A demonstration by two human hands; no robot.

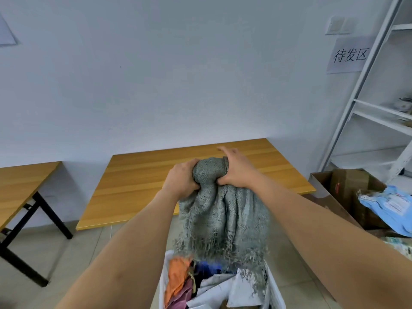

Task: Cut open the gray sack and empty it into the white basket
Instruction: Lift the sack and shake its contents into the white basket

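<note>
Both hands, left hand [181, 177] and right hand [237, 169], grip gray sack [225, 210] over apparently clothes-filled white basket [275, 288].

This looks like a small storeroom or dispatch room. A paper sign [349, 56] in Chinese hangs on the bare white wall beside metal shelving [376, 94]. Plain wooden tables [138, 186] and a cardboard box [334, 192] of parcels stand on the tiled floor.

Sack [223, 208] held up above basket [163, 277], table [142, 179] behind, second table [20, 181] left, shelving [365, 90] right
</note>
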